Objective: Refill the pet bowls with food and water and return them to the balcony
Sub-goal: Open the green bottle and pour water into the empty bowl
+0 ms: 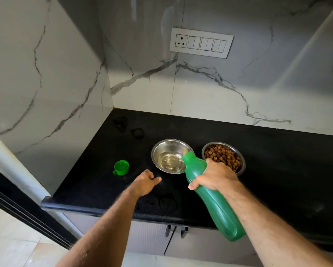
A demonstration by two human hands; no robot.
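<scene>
Head view: my right hand grips the green bottle, pouring into the water bowl — partly filled; food bowl full. Left hand loosely curled, empty — balcony return remains.

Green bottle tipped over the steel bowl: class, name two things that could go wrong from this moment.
1. The green bottle, held in the right hand, has its mouth near the right rim of the water bowl; water may spill onto the black counter or into the kibble bowl close beside it.
2. The cap lies off to the left near the counter's edge and could be knocked off.
</scene>
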